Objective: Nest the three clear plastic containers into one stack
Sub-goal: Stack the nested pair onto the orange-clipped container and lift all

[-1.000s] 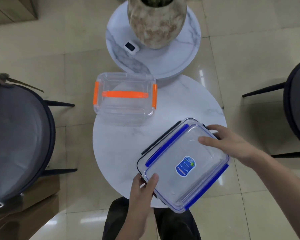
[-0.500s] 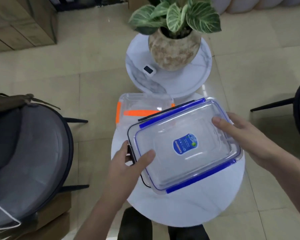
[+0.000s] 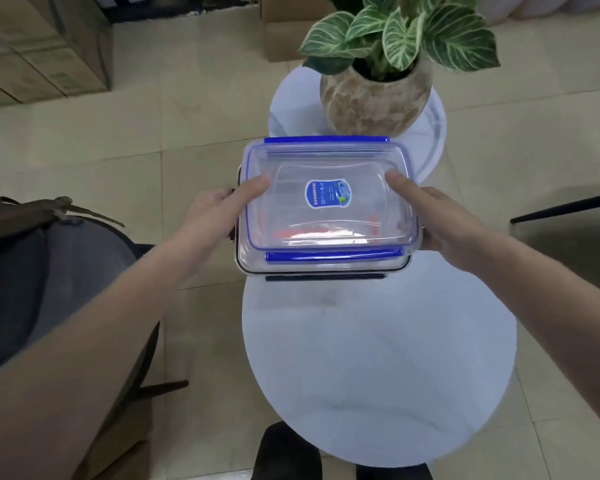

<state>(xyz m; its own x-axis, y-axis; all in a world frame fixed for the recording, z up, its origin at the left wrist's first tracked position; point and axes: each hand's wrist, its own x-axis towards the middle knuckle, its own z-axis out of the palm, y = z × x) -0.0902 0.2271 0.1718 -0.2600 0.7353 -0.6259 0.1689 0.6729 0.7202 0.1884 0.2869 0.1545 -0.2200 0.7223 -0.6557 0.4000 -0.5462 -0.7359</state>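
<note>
A clear container with blue clips (image 3: 329, 202) and a blue sticker sits nested in a clear container with black clips (image 3: 326, 273). I hold this pair at both short ends, above the far side of the white round table (image 3: 378, 368). My left hand (image 3: 219, 213) grips the left end, thumb on the lid. My right hand (image 3: 440, 220) grips the right end. Through the clear plastic an orange strip shows: the orange-clipped container (image 3: 291, 233) lies right under the pair. Whether they touch I cannot tell.
A potted plant (image 3: 388, 74) stands on a smaller marble table (image 3: 430, 133) just beyond the containers. A dark chair (image 3: 49, 289) is at the left, another chair's edge at the right. Cardboard boxes (image 3: 39, 46) stand at the back left.
Both hands lifted the blue and black pair off the near table side and carried it away from me, turning it square, until it came over the orange-clipped container.
</note>
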